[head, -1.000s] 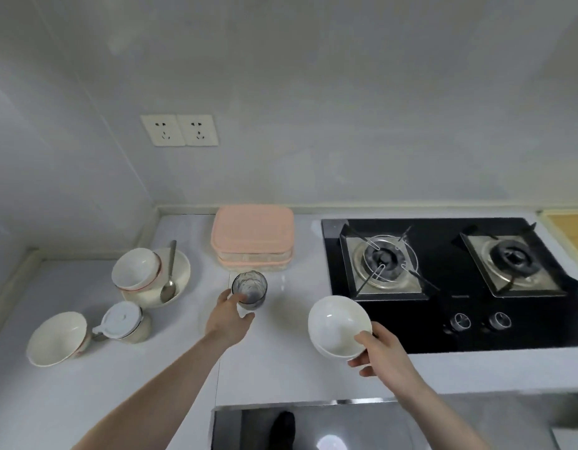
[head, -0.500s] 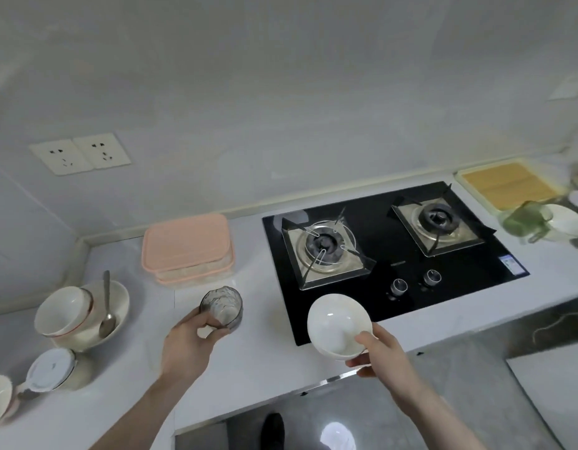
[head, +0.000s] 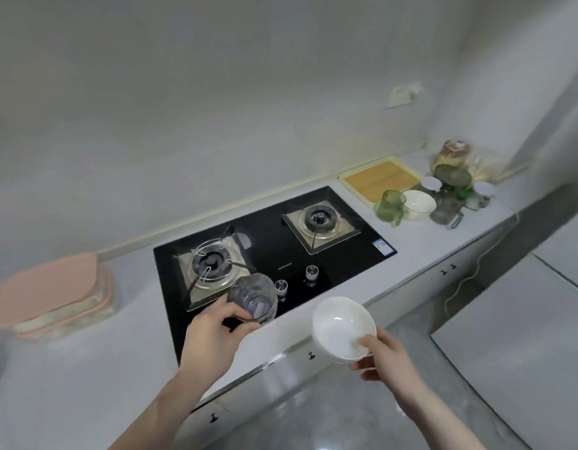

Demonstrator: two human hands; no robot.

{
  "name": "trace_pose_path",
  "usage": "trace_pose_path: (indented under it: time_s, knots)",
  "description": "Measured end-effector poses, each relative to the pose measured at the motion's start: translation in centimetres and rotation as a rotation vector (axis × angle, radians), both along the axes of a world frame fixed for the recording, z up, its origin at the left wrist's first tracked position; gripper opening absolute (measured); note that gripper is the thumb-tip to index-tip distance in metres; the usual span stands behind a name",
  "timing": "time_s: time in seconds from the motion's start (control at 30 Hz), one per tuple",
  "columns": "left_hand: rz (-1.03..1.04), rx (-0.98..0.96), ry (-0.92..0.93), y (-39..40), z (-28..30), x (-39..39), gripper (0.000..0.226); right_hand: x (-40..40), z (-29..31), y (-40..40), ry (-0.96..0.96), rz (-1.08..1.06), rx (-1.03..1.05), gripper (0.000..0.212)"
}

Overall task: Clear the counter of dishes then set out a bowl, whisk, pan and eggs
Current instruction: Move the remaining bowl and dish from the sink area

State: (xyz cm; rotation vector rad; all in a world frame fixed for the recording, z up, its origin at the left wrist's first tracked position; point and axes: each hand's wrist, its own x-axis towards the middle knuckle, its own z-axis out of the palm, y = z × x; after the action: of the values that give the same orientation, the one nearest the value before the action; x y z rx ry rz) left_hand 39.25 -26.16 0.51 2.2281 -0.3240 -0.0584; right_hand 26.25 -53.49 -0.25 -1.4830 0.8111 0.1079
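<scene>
My left hand (head: pixel 213 336) grips a dark ribbed glass cup (head: pixel 252 297), lifted and tilted over the front left corner of the black gas hob (head: pixel 274 251). My right hand (head: pixel 390 357) holds a white bowl (head: pixel 343 329) by its rim, out past the counter's front edge and above the floor. A cluster of dishes stands on the counter at the far right: a green glass mug (head: pixel 390 206), a white bowl (head: pixel 418 204), a clear glass mug (head: pixel 447 207) and small white cups (head: pixel 430 183). No whisk, pan or eggs are in view.
A pink-lidded stack of containers (head: pixel 53 297) sits on the white counter (head: pixel 86 368) at the left. A yellow tray (head: pixel 380 181) lies behind the far-right dishes, beside bagged food (head: pixel 451 154). Cabinet fronts and grey floor fill the lower right.
The view has swung right: the left-hand dishes have left the frame and the far-right dishes have come in. Both hands carry the glass cup and white bowl rightward, the cup now over the hob.
</scene>
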Motion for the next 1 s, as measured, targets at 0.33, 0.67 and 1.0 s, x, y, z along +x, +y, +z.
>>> trace_pose_path:
  time_s: [0.33,0.67,1.0]
  knots:
    - [-0.186,-0.069,-0.013,-15.7,1.9,-3.3,0.023,-6.0,0.5,-14.1,-0.021,-0.170,-0.021,0.017]
    - [-0.293,-0.013,-0.006,-26.7,0.1,2.2,0.018,-4.1,-1.6,-24.0,-0.002,-0.253,0.024,0.019]
    - [-0.297,0.025,0.046,-40.3,-1.8,10.3,0.020,3.1,-3.0,-37.7,0.080,-0.300,-0.037,0.013]
